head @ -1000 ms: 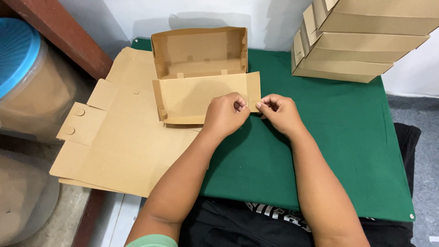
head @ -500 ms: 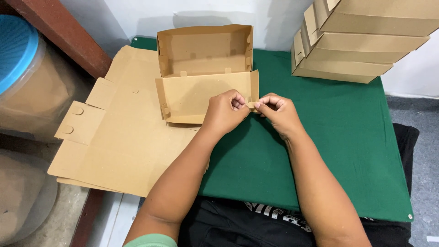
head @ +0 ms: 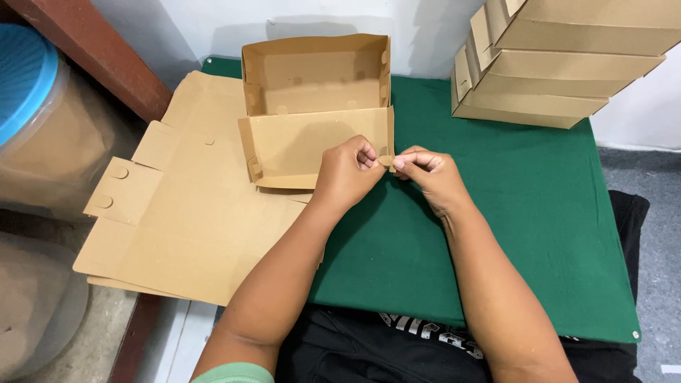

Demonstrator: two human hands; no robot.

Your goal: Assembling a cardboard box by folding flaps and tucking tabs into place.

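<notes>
A half-folded brown cardboard box (head: 316,106) stands on the green table (head: 525,213), its back tray upright and its front lid panel leaning toward me. My left hand (head: 347,174) and my right hand (head: 429,174) meet at the lid's front right corner. Both pinch a small cardboard tab there between thumb and fingers. The tab itself is mostly hidden by the fingertips.
A stack of flat, unfolded box blanks (head: 184,213) lies at the left, overhanging the table edge. Several finished boxes (head: 560,64) are piled at the back right. A clear tub with a blue lid (head: 28,92) and a wooden beam (head: 92,57) sit far left.
The box has shifted slightly to the right and its back tray stands more upright. Both hands stay pinched at the lid's right corner.
</notes>
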